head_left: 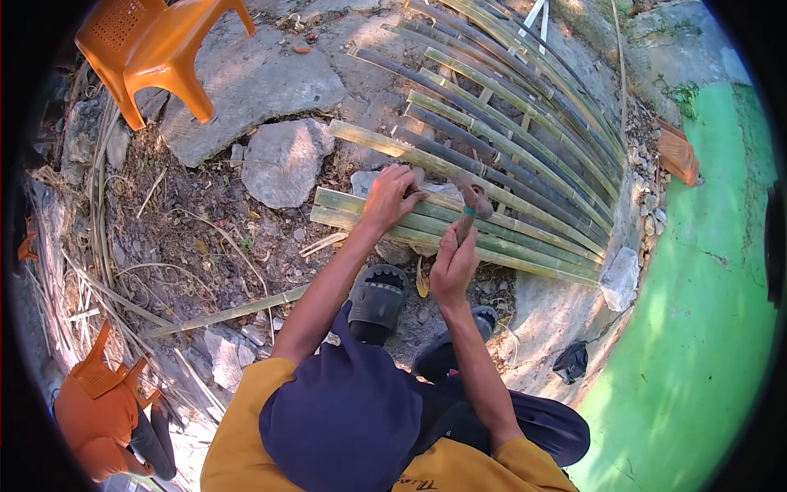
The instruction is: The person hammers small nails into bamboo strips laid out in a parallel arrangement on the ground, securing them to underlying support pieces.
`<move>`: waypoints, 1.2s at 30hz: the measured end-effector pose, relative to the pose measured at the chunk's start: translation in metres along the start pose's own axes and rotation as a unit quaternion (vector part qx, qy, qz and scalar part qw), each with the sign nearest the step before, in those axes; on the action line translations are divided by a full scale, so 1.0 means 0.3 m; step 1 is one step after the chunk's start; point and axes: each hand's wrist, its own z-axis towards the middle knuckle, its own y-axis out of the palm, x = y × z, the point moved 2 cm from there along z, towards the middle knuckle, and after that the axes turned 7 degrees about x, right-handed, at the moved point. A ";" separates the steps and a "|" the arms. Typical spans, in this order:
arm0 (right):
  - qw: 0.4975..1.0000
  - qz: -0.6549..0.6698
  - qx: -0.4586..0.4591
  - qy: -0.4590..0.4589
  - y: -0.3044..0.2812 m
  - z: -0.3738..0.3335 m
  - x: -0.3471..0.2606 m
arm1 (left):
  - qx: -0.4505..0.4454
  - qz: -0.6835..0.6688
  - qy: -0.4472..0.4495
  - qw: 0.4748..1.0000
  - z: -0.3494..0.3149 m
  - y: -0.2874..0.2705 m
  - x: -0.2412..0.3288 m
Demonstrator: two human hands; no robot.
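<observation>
My right hand (454,267) grips a hammer (474,198) by its handle, with a green band below the metal head. The hammer's head is over the near bamboo strips (525,246). Resting on the strips, my left hand (392,197) has its fingers pinched together at their upper side. Whatever is between those fingertips is too small to make out. The split bamboo strips lie side by side, the near ones green and close together. Farther off, more bamboo strips (508,139) spread out, some dark, with thin crosspieces under them.
Rough stones (283,164) and dry debris lie to the left. An orange plastic chair (156,53) stands at the far left. Another person in an orange shirt (102,414) is at the lower left. A green painted surface (689,312) runs along the right, near a black plastic bag (571,362).
</observation>
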 end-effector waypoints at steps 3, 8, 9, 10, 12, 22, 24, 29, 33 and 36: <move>0.995 -0.087 -0.044 -0.015 0.038 -0.031 0.086 | -0.007 0.004 0.005 1.000 -0.003 0.009 -0.007; 0.988 -0.113 -0.084 0.056 0.044 -0.033 0.134 | -0.011 0.002 -0.001 1.000 -0.006 0.002 -0.003; 0.990 -0.107 -0.063 0.071 0.033 -0.031 0.126 | -0.013 0.002 -0.001 1.000 -0.004 0.002 -0.001; 0.994 -0.085 -0.035 0.059 0.025 -0.021 0.093 | -0.015 0.002 0.000 1.000 0.001 0.003 -0.005; 0.995 -0.074 -0.029 0.060 0.013 -0.013 0.091 | -0.040 0.019 0.011 0.999 -0.007 -0.017 -0.016; 0.993 -0.078 -0.034 0.085 -0.032 -0.057 0.181 | -0.167 0.185 0.056 0.967 -0.076 -0.122 0.106; 0.992 -0.074 -0.044 0.090 -0.030 -0.060 0.169 | -0.223 0.237 0.055 0.944 -0.077 -0.135 0.116; 0.992 -0.067 -0.057 0.092 -0.028 -0.050 0.137 | -0.280 0.396 0.122 0.866 -0.111 -0.102 0.060; 0.994 -0.067 -0.044 0.078 -0.031 -0.041 0.153 | -0.266 0.341 0.100 0.896 -0.115 -0.080 0.020; 0.994 -0.073 -0.040 0.075 -0.027 -0.035 0.163 | -0.288 0.289 0.077 0.910 -0.086 -0.086 0.017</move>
